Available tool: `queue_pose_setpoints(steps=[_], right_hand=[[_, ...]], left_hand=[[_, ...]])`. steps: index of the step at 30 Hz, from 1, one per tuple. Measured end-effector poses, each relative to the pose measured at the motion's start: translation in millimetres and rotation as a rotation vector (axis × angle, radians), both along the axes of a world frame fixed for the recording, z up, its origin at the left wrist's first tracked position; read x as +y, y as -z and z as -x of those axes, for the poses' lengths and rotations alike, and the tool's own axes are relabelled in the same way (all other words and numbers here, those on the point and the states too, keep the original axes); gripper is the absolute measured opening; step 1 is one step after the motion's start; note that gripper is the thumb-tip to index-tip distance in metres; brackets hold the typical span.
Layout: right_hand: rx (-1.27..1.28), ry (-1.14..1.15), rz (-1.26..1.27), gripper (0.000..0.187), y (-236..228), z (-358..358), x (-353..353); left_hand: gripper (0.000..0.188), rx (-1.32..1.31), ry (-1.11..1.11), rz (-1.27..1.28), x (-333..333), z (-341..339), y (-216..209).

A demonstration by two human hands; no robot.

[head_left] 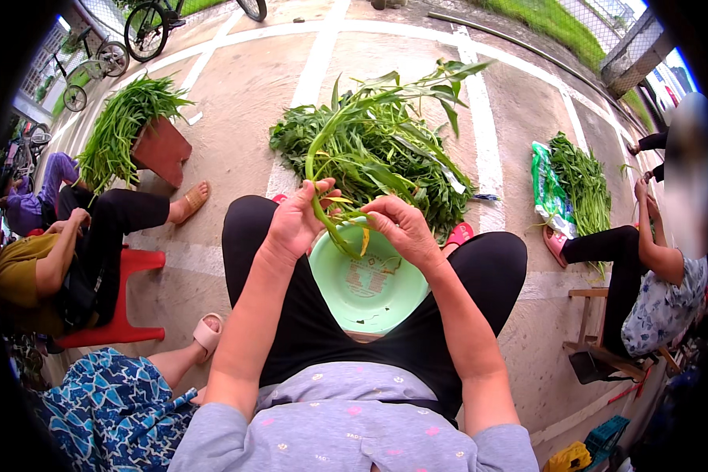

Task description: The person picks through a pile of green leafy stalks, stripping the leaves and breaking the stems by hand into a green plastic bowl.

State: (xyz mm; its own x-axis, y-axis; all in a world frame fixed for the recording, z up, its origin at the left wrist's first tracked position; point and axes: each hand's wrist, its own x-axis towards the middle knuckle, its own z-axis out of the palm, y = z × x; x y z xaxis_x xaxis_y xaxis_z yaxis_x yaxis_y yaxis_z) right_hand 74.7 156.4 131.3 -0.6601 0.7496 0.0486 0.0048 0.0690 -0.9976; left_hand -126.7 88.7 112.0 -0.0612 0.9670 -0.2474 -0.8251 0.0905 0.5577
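A long, thick green stem with narrow leaves, which looks like water spinach point(311, 161), curves up and away to the right in front of me. My left hand point(297, 219) is closed round its lower part. My right hand point(405, 230) pinches a small side shoot or leaf of it, partly yellowed. Below both hands, between my knees, sits a light green plastic basin point(332, 285) with a few bits of leaf on its bottom. Just beyond the basin a big heap of the same greens point(295, 135) lies on the ground.
At the left, greens point(122, 130) rest on a reddish-brown block point(164, 151), near a person on a red stool point(126, 307). To the right, another person sits by more greens point(580, 177) and a green-white bag point(548, 185). Bicycles point(146, 31) stand far left.
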Motion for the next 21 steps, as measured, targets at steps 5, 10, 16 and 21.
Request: queue_pose_setpoints(steps=[5, 10, 16, 21], right_hand=[[-0.002, 0.001, 0.158, 0.013, -1, 3, -1], [-0.026, 0.034, 0.138, 0.013, 0, 3, 1], [-0.134, 0.02, 0.072, 0.018, 24, 0, 7], [-0.166, -0.066, 0.015, 0.028, 23, 0, 4]], left_hand=[[0.029, -0.016, -0.039, 0.006, -4, -1, 2], [0.028, -0.063, -0.041, 0.004, -8, 1, 5], [0.026, -0.15, -0.068, 0.001, -6, 3, 5], [0.025, -0.278, -0.095, 0.004, -6, 3, -2]])
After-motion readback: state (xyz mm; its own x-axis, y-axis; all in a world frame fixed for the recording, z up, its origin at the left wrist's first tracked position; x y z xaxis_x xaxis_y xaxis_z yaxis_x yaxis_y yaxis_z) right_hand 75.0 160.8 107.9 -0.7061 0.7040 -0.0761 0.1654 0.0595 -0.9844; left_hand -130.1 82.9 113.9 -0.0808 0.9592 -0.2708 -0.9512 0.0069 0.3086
